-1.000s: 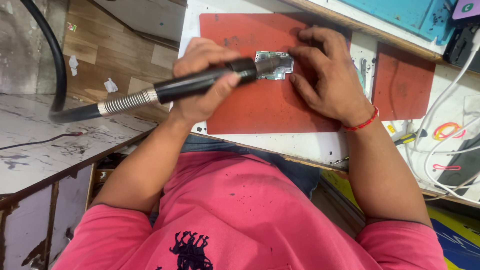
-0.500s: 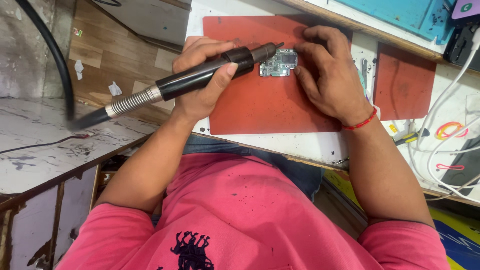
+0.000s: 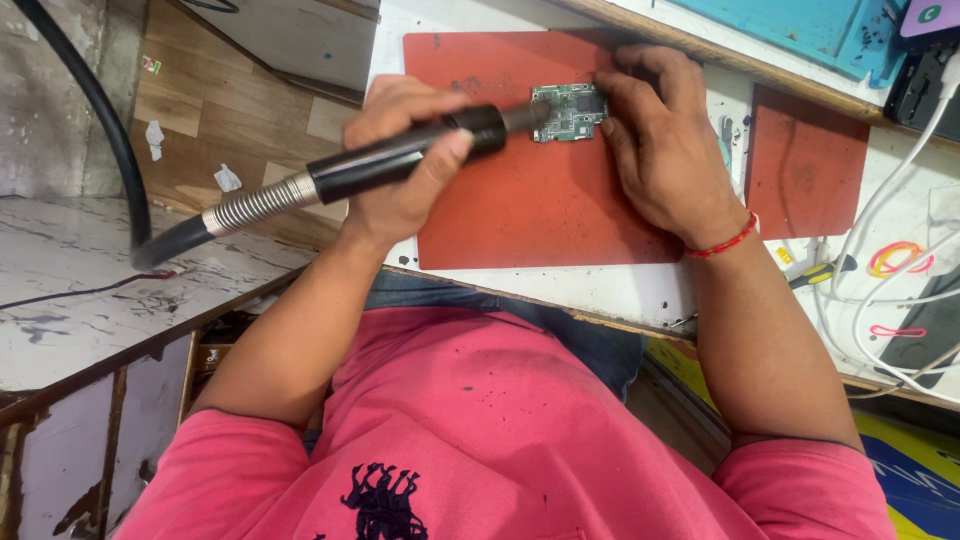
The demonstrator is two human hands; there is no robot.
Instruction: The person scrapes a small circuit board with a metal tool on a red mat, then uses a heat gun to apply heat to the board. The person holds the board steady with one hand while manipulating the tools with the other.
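Observation:
My left hand [image 3: 395,210] grips the black handle of a hot-air tool [image 3: 350,175]. Its nozzle points right and meets the left edge of a small green circuit board [image 3: 565,112]. The board lies flat on a red mat [image 3: 520,210] on the white bench. My right hand [image 3: 665,150], with a red thread at the wrist, rests on the mat, and its fingertips press the board's right edge. A metal spring collar and a thick black hose [image 3: 100,120] run from the tool off to the left.
A smaller red mat [image 3: 805,165] lies to the right, with tweezers [image 3: 725,140] between the two mats. White cables [image 3: 880,230] and a yellow-handled screwdriver [image 3: 815,272] crowd the right side. A blue mat [image 3: 800,25] sits at the back. On the left stands a worn white counter [image 3: 70,300].
The tool's nozzle has drawn back from over the board to its left edge. My right fingers have shifted to the board's right side, leaving more of the board uncovered.

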